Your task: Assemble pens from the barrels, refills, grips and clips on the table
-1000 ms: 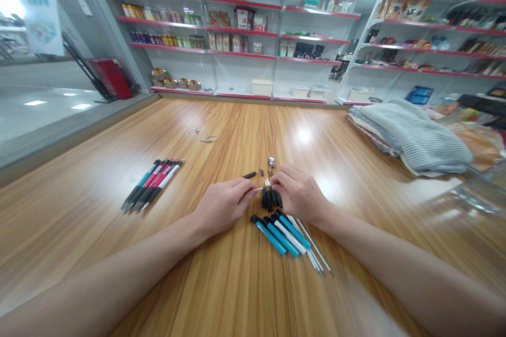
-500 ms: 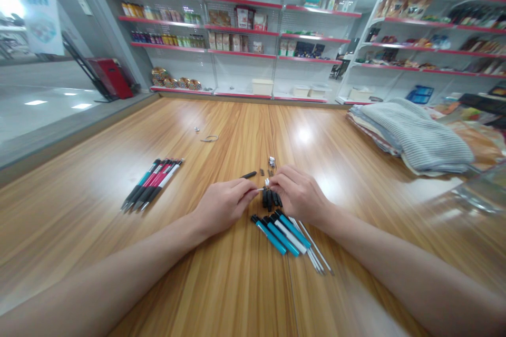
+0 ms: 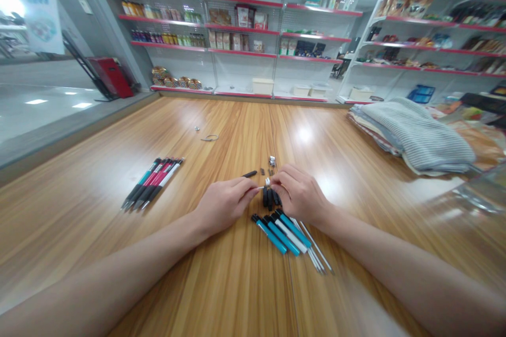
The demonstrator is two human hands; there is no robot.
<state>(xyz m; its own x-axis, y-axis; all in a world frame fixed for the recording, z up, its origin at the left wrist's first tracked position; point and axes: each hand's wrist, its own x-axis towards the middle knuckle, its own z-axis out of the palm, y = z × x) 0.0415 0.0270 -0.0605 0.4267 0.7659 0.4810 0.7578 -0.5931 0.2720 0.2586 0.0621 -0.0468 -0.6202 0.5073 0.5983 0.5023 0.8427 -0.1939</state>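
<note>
My left hand point(image 3: 223, 202) is closed in a pinch on a thin white pen refill point(image 3: 260, 187), whose end pokes out toward the other hand. My right hand point(image 3: 298, 192) is also pinched, right beside that end; what its fingertips hold is too small to make out. Black pen grips point(image 3: 269, 199) lie between and below the fingers, partly covered. Closer to me are blue and white pen barrels point(image 3: 282, 231) with black tops, and several loose white refills point(image 3: 316, 253) next to them. A dark pen part point(image 3: 249, 174) rests past my left fingertips.
Several whole pens point(image 3: 152, 184) lie in a row on the left of the wooden table point(image 3: 177, 284). Small metal parts point(image 3: 272, 160) sit beyond my hands, and a thin ring-shaped strip point(image 3: 210, 138) lies farther back. Folded cloths point(image 3: 419, 137) are stacked at right, near a clear container point(image 3: 484, 189).
My right fingertips have shifted very slightly right, away from the left ones, so the refill's end shows more between them. The laid-out pen parts have not moved.
</note>
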